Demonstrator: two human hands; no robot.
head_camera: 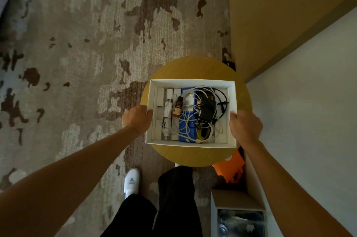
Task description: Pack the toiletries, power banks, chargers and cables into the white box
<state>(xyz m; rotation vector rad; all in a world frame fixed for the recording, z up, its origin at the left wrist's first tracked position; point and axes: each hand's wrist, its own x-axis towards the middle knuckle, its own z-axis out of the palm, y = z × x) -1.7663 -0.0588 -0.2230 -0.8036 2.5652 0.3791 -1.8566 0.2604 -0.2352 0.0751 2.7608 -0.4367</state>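
The left hand (pixel 137 119) grips the left wall of the white box (pixel 193 82), which sits on a round yellow table (pixel 241 105). Inside, left to right: white tubes (pixel 167 109), a small brown bottle (pixel 178 107), a blue power bank (pixel 185 126) under white cables (pixel 190 120), and a black charger (pixel 206 110). The right hand (pixel 245 126) clasps the right wall

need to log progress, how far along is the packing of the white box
Mostly done, it seems: the white box on the round table already holds a blue power bank, a black charger, tangled white cables, a brown bottle and white tubes. In hand: left hand and right hand grip the box's sides. Nothing loose shows on the table.
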